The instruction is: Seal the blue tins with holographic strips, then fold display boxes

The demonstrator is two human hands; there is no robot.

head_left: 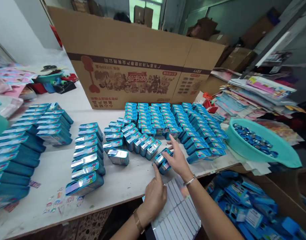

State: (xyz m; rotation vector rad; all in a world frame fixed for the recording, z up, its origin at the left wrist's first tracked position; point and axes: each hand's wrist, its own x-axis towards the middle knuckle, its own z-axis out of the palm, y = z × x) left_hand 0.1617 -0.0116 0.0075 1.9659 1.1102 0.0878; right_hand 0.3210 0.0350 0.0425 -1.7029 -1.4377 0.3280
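Blue boxes [156,121] stand in close rows on the counter, the densest block beyond the right hand's fingers, with more columns well off to the left of both hands. The white counter [127,181] spreads under them, its near edge passing by the left hand. A large carton [142,43] rises beyond the fingers, behind the block. An open bin [273,186], low to the right of the hands, holds loose blue cases [243,200]. The green basin [245,151], right of the fingers, carries small shiny pieces [254,140]. A white sheet [175,213] with lined strips lies below the hands, partly behind the forearms.

The right hand [179,160] reaches in from the lower right, forearm slanting up and left, palm down, its fingers spread wide above and beside a small group [164,161] of blue boxes. Its index finger points away toward the block; whether it touches a box is unclear.

The left hand [155,195] comes from below, back upward, index finger straight and its tip at the group's left side, the others curled. Whether its fingers grip anything, I cannot tell. A gold-toned watch [138,221] circles the left wrist, a thin bangle [190,180] the right.
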